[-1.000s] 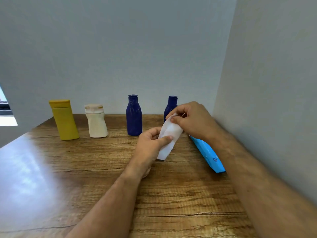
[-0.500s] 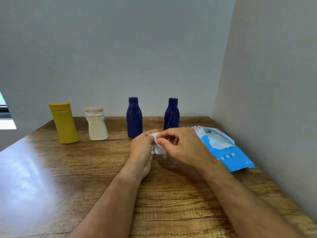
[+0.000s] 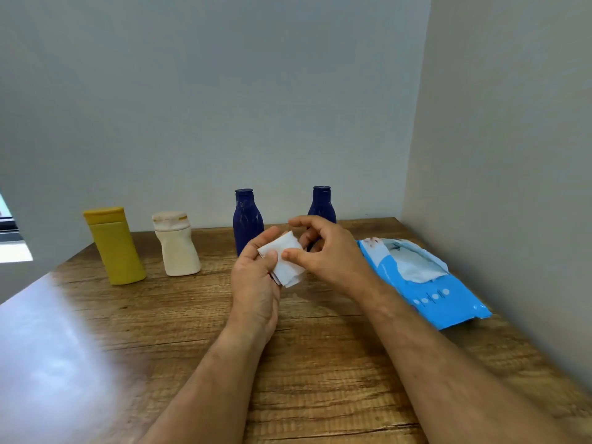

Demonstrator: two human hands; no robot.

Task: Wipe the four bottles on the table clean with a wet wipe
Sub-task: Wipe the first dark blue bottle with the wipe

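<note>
Folded wet wipe held between both hands above the surface.
Left hand pinches it by thumb; right hand pinches its right edge, partly hiding the right blue bottle. Beyond stand left blue bottle, cream bottle, yellow bottle; wipe pack lies right, by the wall.

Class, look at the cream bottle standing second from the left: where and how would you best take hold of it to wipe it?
Grip the cream bottle around its narrowed waist, just below the wide cap, coming from the front. It stands upright, apart from the yellow bottle and the nearer blue bottle, so fingers should fit either side.
</note>
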